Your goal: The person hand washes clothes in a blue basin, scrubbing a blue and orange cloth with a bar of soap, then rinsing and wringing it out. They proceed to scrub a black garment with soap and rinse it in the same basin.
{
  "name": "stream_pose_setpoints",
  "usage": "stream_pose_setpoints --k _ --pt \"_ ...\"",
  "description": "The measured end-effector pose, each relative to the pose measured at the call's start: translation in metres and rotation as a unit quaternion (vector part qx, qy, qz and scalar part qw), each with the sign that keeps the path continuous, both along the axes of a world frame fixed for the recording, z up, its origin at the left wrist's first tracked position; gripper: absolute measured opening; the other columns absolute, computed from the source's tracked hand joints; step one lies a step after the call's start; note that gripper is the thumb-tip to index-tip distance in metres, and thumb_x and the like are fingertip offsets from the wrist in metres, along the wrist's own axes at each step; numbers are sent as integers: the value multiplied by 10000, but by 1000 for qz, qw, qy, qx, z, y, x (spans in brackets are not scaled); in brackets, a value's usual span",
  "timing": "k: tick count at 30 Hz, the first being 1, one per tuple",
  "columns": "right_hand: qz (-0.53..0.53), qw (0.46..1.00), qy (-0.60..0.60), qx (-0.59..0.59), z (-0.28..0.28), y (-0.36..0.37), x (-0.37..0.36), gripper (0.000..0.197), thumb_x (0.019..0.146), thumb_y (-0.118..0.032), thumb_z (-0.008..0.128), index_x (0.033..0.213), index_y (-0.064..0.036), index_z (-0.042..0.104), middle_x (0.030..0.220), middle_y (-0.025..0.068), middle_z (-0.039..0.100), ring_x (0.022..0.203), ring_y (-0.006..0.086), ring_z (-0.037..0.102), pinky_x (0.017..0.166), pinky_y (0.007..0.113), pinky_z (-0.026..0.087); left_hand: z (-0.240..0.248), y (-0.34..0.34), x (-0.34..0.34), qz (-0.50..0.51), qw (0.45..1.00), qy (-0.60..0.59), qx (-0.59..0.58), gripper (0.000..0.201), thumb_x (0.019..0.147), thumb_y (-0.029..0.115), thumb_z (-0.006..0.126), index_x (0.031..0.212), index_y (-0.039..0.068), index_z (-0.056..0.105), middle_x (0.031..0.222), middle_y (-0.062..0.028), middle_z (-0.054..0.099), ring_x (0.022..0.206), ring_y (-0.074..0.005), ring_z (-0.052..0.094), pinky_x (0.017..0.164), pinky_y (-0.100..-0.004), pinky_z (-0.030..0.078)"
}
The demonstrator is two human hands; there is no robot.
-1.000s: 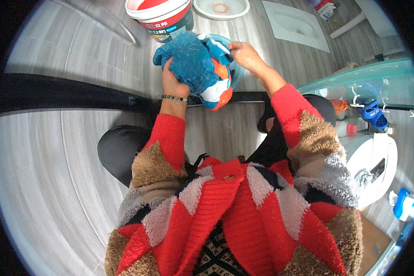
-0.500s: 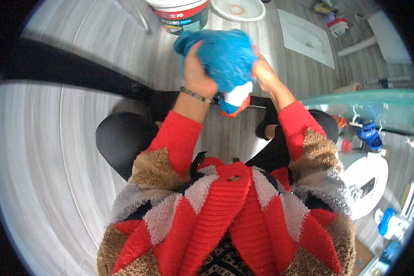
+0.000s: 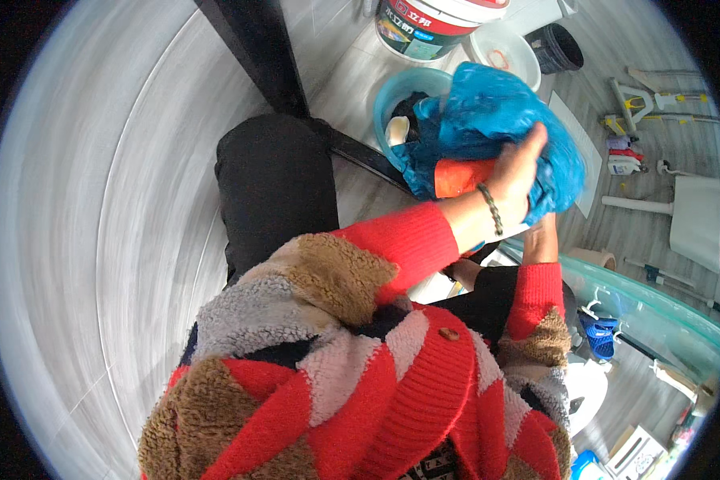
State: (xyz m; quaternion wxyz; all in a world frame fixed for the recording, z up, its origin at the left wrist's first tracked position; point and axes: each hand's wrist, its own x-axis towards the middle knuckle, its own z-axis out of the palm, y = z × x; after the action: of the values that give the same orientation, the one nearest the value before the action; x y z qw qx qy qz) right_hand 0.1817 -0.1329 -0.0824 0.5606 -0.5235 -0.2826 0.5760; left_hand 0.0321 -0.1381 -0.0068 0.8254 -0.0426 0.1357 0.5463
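Watching remotely through the head camera, I see a glossy blue bundle of cloth [image 3: 488,104] with an orange patch [image 3: 460,178], raised beside and partly over a light blue basin [image 3: 394,90]. The left hand [image 3: 515,182] clasps its near side, one digit stretched along the fabric, the rest curled and blurred; the right hand [image 3: 541,230] is mostly hidden beneath, so I cannot tell how far its fingers close or what they grip. I judge a slip the main risk: the cloth looks wet and bulky, and with weak support below, it could slide onto the floor [image 3: 344,72]. A trailing fold [image 3: 428,120] seems to reach into the basin and might drag out the pale item [image 3: 396,130] there. The red left cuff [image 3: 432,232] lies close by, so drips could soak it
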Motion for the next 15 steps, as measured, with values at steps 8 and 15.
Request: stream_pose_setpoints --k 8,15 --pt "49 971 -204 -116 -7 -15 -43 486 902 -508 469 941 -41 599 809 47 582 685 160 532 678 305 454 -95 42 -48 -30 986 -2 -165 547 920 479 396 1228 38 492 1232 -170 537 1141 -342 505 1023 -512 340" --pt "34 959 -252 -122 -5 -5 -48 221 879 -156 512 931 33 615 833 71 633 704 171 586 656 292 467 -137 43 -78 -80 987 117 -75 472 903 315 507 1260 9 457 1278 -163 504 1159 -344 489 1025 -486 347"
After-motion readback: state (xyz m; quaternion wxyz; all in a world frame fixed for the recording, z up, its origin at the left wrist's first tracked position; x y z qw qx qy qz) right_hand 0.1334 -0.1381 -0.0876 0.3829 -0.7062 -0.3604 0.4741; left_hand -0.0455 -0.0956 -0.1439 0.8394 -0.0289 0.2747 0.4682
